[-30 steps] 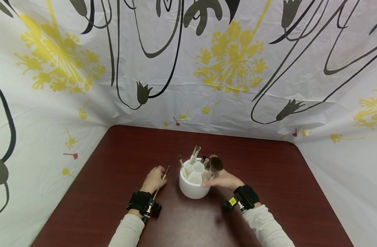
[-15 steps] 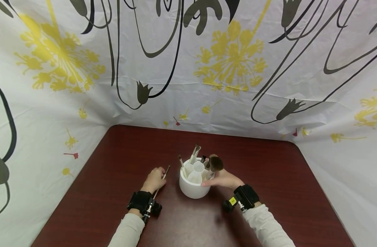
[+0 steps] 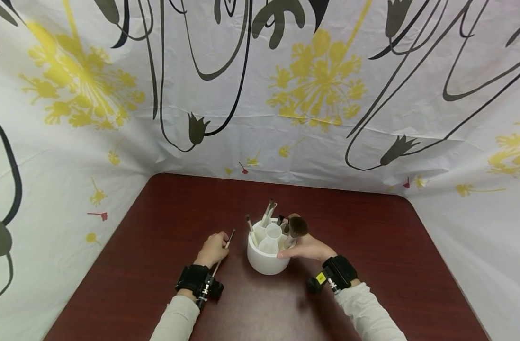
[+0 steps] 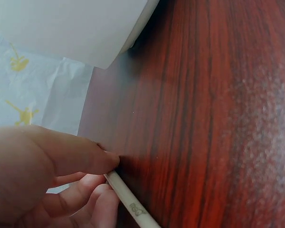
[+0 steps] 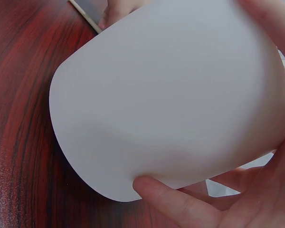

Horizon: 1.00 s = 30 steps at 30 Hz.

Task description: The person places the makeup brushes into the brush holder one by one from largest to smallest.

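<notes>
While the left hand pinches a thin white-handled brush between thumb and curled fingers, its knuckles rest low on the dark red worktop, just left of the white holder. That round holder stands near the middle of the worktop, closer to the near edge, its compartments bearing several brushes, a big fluffy brush among them on its right side. On that side the right hand wraps the holder's wall, thumb pressed near the base and fingers curled round the far side.
</notes>
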{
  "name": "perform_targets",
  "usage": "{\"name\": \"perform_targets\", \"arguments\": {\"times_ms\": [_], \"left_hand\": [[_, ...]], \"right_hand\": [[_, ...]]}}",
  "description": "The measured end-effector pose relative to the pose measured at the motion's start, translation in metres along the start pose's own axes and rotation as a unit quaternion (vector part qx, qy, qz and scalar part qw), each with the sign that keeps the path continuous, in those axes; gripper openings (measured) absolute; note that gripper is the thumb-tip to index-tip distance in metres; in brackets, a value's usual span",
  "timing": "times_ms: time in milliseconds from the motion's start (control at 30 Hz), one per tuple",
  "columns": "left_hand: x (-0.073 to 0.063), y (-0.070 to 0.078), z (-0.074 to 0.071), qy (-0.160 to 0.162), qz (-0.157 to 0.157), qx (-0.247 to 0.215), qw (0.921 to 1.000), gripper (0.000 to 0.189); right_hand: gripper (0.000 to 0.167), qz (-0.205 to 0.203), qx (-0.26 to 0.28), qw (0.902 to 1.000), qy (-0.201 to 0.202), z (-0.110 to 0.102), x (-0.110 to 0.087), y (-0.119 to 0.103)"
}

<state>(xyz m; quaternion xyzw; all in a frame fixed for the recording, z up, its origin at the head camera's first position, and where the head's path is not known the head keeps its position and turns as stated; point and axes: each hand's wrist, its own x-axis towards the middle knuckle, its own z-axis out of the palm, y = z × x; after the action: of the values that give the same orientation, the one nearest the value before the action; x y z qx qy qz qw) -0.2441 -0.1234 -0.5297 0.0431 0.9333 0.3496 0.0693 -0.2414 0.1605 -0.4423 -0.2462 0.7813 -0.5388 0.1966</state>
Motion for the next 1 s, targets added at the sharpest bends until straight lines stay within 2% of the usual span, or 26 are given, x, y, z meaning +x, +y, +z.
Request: {"name": "perform_targets", "arguments": {"times_ms": [233, 467, 833, 1000], "left_hand": [[-0.001, 0.003, -0.003, 0.001, 0.008, -0.004, 1.0000, 0.023], [-0.002, 0.010, -0.009, 0.029, 0.024, -0.029, 0.9989, 0.024], [-0.001, 0.032, -0.031, 0.070, 0.057, -0.060, 0.9941, 0.025], [-0.004, 0.046, -0.042, 0.095, 0.074, -0.074, 0.9899, 0.026]], "right_hand": [[0.082, 0.001, 0.003, 0.9999, -0.011, -0.002, 0.001, 0.000], [0.085, 0.006, 0.002, 1.0000, -0.005, -0.002, 0.001, -0.001], [0.085, 0.015, -0.001, 0.9999, -0.002, -0.002, 0.000, -0.003], [0.085, 0.019, 0.001, 0.9998, -0.002, -0.001, 0.000, -0.004]]}}
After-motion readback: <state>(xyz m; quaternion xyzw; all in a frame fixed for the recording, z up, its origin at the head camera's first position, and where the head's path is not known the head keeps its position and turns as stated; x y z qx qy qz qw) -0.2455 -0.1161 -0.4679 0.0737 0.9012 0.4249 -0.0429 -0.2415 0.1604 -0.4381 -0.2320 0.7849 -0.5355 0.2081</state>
